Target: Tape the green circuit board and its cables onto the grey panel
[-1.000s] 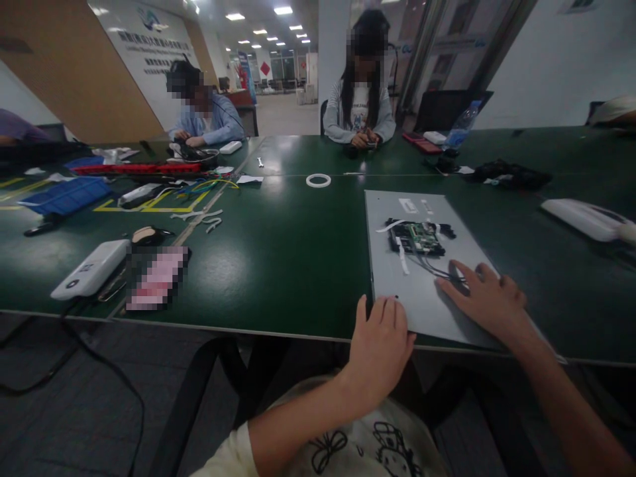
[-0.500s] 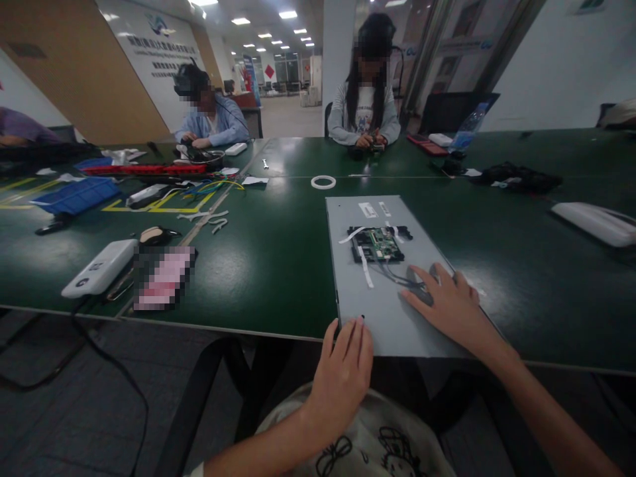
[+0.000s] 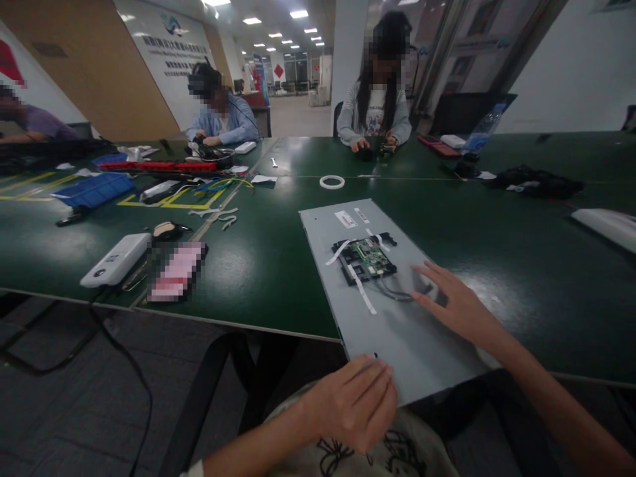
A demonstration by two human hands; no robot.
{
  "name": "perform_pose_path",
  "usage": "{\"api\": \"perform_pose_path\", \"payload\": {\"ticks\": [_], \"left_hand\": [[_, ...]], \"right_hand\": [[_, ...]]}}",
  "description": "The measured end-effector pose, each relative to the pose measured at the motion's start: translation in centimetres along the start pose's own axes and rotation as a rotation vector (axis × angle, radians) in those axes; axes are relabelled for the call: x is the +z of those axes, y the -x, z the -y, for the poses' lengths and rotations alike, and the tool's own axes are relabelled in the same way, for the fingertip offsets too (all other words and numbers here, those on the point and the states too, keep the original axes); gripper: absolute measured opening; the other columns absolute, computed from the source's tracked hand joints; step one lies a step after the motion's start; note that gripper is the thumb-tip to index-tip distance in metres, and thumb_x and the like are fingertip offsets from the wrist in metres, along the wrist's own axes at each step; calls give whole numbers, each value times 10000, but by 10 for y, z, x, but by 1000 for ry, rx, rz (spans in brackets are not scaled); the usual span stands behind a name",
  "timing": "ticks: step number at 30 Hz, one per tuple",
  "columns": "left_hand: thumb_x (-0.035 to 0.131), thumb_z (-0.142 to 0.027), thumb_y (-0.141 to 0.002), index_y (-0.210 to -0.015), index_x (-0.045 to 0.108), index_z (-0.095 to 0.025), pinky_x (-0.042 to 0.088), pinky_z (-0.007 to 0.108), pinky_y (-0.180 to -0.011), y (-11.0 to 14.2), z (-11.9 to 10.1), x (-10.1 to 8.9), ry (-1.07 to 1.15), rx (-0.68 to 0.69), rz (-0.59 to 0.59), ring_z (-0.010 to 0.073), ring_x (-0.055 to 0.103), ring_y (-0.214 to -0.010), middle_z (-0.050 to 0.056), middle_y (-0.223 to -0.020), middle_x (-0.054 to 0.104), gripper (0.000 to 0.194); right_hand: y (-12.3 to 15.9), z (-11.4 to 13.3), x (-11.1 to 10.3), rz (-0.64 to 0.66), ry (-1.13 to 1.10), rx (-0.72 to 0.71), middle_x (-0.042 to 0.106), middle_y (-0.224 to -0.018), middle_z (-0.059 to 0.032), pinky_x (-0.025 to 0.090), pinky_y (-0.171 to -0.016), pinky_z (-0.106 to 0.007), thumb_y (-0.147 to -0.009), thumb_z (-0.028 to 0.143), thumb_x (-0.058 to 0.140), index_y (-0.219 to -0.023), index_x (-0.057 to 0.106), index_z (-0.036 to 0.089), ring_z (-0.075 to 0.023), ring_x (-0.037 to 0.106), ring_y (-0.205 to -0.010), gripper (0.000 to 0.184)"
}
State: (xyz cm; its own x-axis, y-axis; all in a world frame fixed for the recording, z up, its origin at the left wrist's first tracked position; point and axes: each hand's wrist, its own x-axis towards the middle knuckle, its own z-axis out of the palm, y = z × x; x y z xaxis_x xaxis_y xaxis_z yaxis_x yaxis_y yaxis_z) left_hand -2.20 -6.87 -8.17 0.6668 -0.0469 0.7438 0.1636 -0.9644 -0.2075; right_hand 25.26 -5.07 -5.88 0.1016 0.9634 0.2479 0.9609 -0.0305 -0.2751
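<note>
A grey metal panel (image 3: pixel 397 331) lies on the green table (image 3: pixel 278 258), its near end sticking out past the table's front edge toward me. A small green circuit board (image 3: pixel 368 257) with white tape strips and grey cables sits on the panel's middle. My left hand (image 3: pixel 355 401) grips the panel's near left corner, fingers curled over the edge. My right hand (image 3: pixel 454 306) rests flat on the panel to the right of the board, fingers spread beside the cables.
A white tape ring (image 3: pixel 332 181) lies beyond the panel. At the left are a white box (image 3: pixel 115 260), a blurred pink item (image 3: pixel 176 271) and a blue tray (image 3: pixel 92 189). Two people sit across the table; a white device (image 3: pixel 606 228) lies far right.
The panel has slid left and toward me, so its near end now overhangs the table edge. Both hands came along with it, the left one dropping below the edge.
</note>
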Motion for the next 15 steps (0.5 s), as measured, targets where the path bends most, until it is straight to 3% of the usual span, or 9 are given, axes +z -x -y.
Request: {"api": "perform_pose_path", "payload": {"ticks": [3,8,12,15], "left_hand": [[559,-207,-801,-857,667,-68,555,278,-799,0,2,8,26,116,-91,197,674,-887,104,-887,718,185],[483,-277,-843,-807,679,-108,572,232,-637,6,-5,32,87,294,-194,185,696,-786,103,-840,724,262],[507,-264,-817,-770,680,-123,579,248,-675,11,-12,37,116,241,-224,188,699,-773,88,-830,728,229],[517,-252,-804,-764,682,-120,575,244,-705,9,-13,31,127,172,-239,184,695,-804,81,-848,727,215]], "right_hand": [[-8,2,-7,-1,-141,-2,455,-1359,-99,378,-1013,-435,-841,517,416,-1256,520,219,-258,419,-1257,521],[-13,13,-11,51,-180,-18,426,-1386,-89,368,-1029,-421,-835,518,446,-1268,516,233,-250,416,-1263,523],[-16,15,-15,91,-185,-56,424,-1388,-96,341,-1051,-422,-813,531,482,-1303,482,225,-256,402,-1274,578],[-14,9,-26,96,-213,37,465,-1358,-100,423,-985,-378,-836,531,432,-1326,457,213,-252,463,-1225,584]]}}
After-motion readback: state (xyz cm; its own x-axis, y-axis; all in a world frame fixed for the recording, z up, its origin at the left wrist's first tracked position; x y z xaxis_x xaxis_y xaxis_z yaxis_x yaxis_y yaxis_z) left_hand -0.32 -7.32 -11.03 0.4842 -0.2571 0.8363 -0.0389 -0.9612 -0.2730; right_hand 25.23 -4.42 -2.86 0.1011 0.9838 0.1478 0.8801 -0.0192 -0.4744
